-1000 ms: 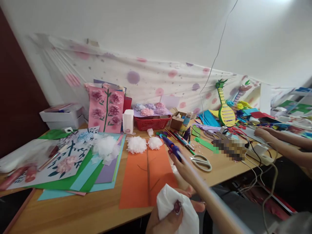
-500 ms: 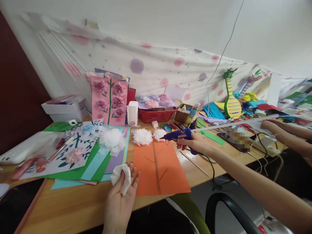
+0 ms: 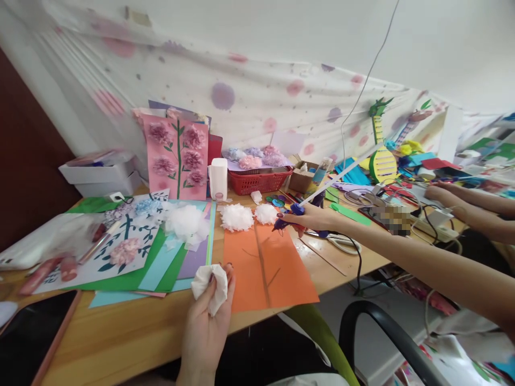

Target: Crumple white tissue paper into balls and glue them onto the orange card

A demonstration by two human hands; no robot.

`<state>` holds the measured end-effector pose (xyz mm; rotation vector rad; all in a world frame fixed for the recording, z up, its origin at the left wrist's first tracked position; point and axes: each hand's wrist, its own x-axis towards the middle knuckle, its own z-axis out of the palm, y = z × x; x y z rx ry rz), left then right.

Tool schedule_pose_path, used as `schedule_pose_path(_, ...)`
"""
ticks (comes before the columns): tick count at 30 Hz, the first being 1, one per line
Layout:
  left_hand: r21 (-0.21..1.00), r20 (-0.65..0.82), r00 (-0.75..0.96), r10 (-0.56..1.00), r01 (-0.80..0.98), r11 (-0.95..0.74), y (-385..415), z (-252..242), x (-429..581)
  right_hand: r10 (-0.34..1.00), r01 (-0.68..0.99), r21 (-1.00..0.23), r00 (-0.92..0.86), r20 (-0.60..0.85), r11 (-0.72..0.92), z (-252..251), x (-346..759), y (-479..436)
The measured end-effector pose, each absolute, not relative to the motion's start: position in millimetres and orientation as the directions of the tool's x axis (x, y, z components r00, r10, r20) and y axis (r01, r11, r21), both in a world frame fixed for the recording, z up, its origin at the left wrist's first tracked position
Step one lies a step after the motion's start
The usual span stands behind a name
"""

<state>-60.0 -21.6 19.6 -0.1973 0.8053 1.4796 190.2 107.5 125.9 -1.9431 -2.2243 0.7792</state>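
Note:
A crumpled white tissue [image 3: 201, 284] is pinched under the thumb of my left hand [image 3: 205, 332], in front of the table's edge. My right hand [image 3: 311, 219] grips a blue glue gun [image 3: 296, 209]; a long whitish glue stick [image 3: 338, 177] juts from its back, and its nozzle points down and left over the orange sheet [image 3: 277, 268]. Dark pencil or charcoal lines like a stem with branches run across that sheet. Along its top edge sit two fluffy white flowers, one on the left [image 3: 237, 217] and one nearer the gun [image 3: 266, 214].
Coloured papers and a puffy white tissue heap [image 3: 187, 222] lie to the left. Behind stand a pink flower card [image 3: 161, 147] and a red basket [image 3: 253, 182]. Scissors [image 3: 345, 244], cables and a power strip [image 3: 438, 230] are at right, near another person's hand [image 3: 462, 206]. A black chair arm [image 3: 386, 316] curves below.
The glue gun has tipped nose-down, so its stick now slants up to the right. My left hand has shifted right and closed more firmly on the tissue. The view has moved slightly.

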Motion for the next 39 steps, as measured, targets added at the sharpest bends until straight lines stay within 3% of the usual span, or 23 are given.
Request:
schedule_pose_path(24, 0.421, -0.543, -0.126, 0.830, -0.896, 0.140, -26, 22, -60, 0.954, 0.919, -0.379, -0.200, -0.222, 0.105, 105, 205, 121)
schedule_pose_path(39, 0.423, -0.550, -0.129, 0.825, -0.895, 0.142, -26, 23, -60, 0.956, 0.901, -0.416, -0.220, -0.195, 0.123, 107, 206, 121)
